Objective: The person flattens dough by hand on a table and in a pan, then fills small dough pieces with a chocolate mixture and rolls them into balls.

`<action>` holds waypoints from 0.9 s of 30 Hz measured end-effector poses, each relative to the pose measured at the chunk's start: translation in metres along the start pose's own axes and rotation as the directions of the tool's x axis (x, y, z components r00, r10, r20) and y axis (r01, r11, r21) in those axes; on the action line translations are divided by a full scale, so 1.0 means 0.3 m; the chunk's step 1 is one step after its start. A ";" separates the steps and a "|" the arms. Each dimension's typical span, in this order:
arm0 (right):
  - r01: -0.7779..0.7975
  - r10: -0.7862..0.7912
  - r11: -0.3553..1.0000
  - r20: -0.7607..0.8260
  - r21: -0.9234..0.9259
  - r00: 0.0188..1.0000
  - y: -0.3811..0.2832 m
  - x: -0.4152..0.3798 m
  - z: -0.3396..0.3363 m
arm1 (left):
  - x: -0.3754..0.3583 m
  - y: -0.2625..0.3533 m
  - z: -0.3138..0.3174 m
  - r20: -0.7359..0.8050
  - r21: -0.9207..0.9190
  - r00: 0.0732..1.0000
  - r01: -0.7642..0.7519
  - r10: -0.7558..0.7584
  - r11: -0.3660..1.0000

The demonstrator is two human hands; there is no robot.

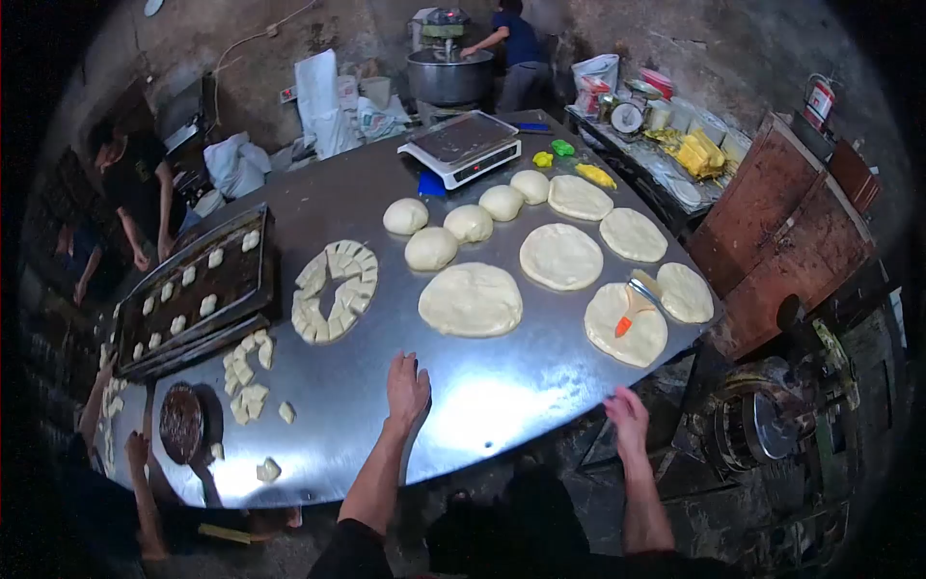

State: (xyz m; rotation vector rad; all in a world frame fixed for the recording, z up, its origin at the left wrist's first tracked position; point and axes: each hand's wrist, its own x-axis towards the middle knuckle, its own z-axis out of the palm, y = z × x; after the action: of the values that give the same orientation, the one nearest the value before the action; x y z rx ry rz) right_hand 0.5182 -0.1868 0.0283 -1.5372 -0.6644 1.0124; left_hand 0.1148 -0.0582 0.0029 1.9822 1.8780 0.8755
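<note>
My left hand [408, 389] is at the near part of the steel table [338, 415], palm down with fingers stretched forward, holding nothing. A flattened dough round [470, 300] lies just beyond it. At the table's right front edge is my right hand [629, 417], fingers apart and nothing in them. Nearest to that hand is another dough round [608, 338], with an orange-tipped brush [634, 307] lying across it. Several more flat rounds [560, 257] and dough balls [431, 249] sit farther back. A ring of cut dough pieces [362, 280] lies to the left.
A dark baking tray [193, 294] with small dough pieces stands at left, near a round brown dish [181, 423]. A co-worker's hands [140, 449] are at the left edge. Behind are a digital scale [463, 147], a mixer bowl [450, 77] with a person, and a side table [666, 159].
</note>
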 end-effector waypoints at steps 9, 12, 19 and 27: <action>0.566 -0.242 0.617 0.552 -0.546 0.798 -0.384 1.213 0.749 | 0.170 0.002 0.188 0.100 0.457 0.974 0.138 -0.205 0.879; 0.603 -0.357 0.500 0.486 -0.622 0.798 -0.419 1.604 0.959 | 0.176 -0.009 0.200 0.163 0.492 0.951 0.153 -0.263 0.857; 0.684 -0.417 0.233 0.565 -0.691 0.712 -0.376 2.133 1.163 | 0.218 0.027 0.174 0.272 0.566 0.892 0.155 -0.361 0.810; 0.687 -0.502 -0.054 0.615 -0.725 0.608 -0.514 1.993 1.114 | 0.221 0.021 0.167 0.286 0.464 0.889 0.198 -0.358 0.863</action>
State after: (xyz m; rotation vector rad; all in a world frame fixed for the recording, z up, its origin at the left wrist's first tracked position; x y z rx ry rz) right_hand 0.5261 0.5152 0.0286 -1.7440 -2.1910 -0.1755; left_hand 0.1479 0.0159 -0.0168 1.8402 2.1760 -0.0006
